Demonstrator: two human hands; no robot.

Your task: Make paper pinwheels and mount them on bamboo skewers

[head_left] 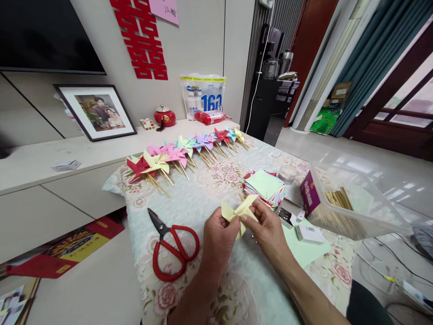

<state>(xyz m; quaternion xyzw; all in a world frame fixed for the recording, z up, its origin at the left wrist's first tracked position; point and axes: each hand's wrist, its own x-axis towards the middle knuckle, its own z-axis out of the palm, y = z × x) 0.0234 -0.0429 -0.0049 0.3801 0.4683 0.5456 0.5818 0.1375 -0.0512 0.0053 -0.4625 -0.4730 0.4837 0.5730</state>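
Both hands, the left hand (219, 234) and right hand (267, 228), pinch a half-folded yellow paper pinwheel (238, 211) just above the surface (216, 198). A row of finished pinwheels (184, 153) lies behind. A stack of paper squares (265, 186) still waits.

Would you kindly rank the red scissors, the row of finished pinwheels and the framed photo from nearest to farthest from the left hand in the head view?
1. Red scissors: on the tablecloth just left of the left hand.
2. Row of finished pinwheels: farther back along the table's far edge.
3. Framed photo: farthest, leaning against the wall on the counter, up and left.
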